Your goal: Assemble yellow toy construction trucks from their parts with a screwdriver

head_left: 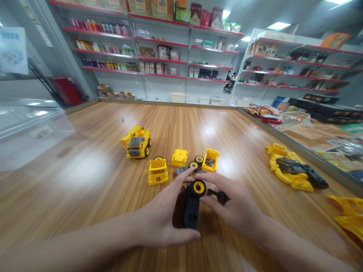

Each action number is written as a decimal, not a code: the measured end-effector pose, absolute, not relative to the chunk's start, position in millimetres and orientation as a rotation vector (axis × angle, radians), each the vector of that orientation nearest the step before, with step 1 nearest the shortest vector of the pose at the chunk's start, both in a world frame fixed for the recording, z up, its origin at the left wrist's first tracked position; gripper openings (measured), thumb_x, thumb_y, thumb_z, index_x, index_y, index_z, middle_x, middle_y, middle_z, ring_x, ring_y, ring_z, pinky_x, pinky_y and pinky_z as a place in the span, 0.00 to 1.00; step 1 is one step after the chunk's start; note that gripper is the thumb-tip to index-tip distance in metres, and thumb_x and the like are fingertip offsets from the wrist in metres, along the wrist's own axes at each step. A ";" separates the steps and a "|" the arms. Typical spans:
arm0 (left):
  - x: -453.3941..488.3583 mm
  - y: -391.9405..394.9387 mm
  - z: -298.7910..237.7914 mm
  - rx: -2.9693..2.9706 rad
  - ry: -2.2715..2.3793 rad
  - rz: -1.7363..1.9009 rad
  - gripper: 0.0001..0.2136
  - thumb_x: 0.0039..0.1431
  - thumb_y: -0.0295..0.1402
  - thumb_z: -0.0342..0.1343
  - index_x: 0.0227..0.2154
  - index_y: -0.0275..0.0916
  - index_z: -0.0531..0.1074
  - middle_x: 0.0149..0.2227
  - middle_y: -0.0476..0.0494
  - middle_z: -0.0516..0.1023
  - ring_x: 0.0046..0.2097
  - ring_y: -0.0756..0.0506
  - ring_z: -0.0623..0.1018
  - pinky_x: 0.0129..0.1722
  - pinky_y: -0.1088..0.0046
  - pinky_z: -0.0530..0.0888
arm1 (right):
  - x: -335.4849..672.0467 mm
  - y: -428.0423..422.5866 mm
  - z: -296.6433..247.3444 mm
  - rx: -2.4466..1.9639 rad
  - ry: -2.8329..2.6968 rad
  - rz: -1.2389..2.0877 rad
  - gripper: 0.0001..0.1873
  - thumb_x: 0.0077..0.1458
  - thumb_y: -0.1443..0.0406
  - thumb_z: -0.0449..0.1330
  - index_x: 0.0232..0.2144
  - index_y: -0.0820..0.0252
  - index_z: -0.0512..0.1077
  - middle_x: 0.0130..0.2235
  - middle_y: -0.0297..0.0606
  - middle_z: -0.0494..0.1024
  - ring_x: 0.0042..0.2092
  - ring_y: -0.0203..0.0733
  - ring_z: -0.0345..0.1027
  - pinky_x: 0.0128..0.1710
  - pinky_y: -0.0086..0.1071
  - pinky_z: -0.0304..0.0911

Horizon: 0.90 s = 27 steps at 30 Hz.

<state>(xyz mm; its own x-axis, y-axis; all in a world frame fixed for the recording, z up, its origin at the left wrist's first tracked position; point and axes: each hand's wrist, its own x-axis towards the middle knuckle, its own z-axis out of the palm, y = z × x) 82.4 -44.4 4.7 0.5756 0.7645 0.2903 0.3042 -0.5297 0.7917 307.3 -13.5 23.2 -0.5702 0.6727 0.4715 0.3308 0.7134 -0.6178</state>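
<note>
My left hand [167,211] grips a black toy-truck chassis [191,211], its thumb below and fingers along the far side. On the chassis's upper end is a black wheel with a yellow hub [198,187]. My right hand [235,200] is closed around a small black screwdriver [219,196] with a rounded handle; its thin end points toward the wheel, and the fingertips are close to the tyre. Just beyond both hands lie a yellow cab piece [179,158], loose wheels [194,166] and a yellow tipper bed [210,160] holding small grey parts. Left of them sits another yellow piece [158,172].
A yellow toy truck [136,142] stands farther left on the wooden table [107,196]. Yellow and black vehicle parts [295,170] lie at the right, with more yellow pieces [350,215] nearer. A clear plastic bin [34,132] is at the left; stocked shelves [161,45] rise behind.
</note>
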 end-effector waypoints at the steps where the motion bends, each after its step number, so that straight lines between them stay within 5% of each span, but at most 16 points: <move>1: 82.4 -43.7 4.2 2.090 0.842 0.837 0.54 0.46 0.34 0.68 0.67 0.44 0.34 0.66 0.34 0.55 0.64 0.34 0.63 0.63 0.53 0.63 | 306.7 -14.0 24.0 -0.744 -2.205 0.619 0.23 0.59 0.69 0.61 0.56 0.54 0.66 0.53 0.38 0.76 0.53 0.42 0.71 0.55 0.35 0.66; 6: 84.4 -41.6 3.9 1.981 0.774 0.900 0.51 0.45 0.32 0.69 0.66 0.46 0.41 0.65 0.36 0.57 0.65 0.35 0.62 0.65 0.53 0.61 | 312.8 -10.6 30.7 -0.781 -2.196 0.584 0.26 0.58 0.68 0.62 0.58 0.53 0.65 0.54 0.38 0.76 0.53 0.42 0.71 0.55 0.34 0.65; 13: 83.5 -44.1 6.5 1.881 0.842 0.870 0.46 0.44 0.32 0.69 0.64 0.46 0.47 0.59 0.37 0.66 0.58 0.36 0.70 0.58 0.56 0.69 | 325.6 2.8 35.4 -1.139 -2.208 0.512 0.06 0.59 0.67 0.61 0.38 0.54 0.76 0.35 0.32 0.79 0.36 0.39 0.73 0.36 0.30 0.64; 18: 83.7 -43.8 8.9 1.951 0.833 0.866 0.44 0.44 0.32 0.69 0.62 0.43 0.51 0.57 0.36 0.66 0.58 0.35 0.70 0.60 0.54 0.67 | 320.6 1.3 24.5 -1.210 -2.371 0.558 0.06 0.53 0.71 0.62 0.33 0.55 0.75 0.35 0.34 0.78 0.36 0.41 0.71 0.34 0.30 0.62; 27: 84.4 -42.6 12.6 2.053 0.831 0.865 0.43 0.42 0.34 0.69 0.61 0.42 0.53 0.56 0.37 0.65 0.57 0.37 0.69 0.59 0.57 0.68 | 319.6 -0.7 26.0 -1.207 -2.235 0.551 0.07 0.59 0.67 0.57 0.33 0.56 0.76 0.33 0.34 0.79 0.34 0.41 0.72 0.34 0.32 0.62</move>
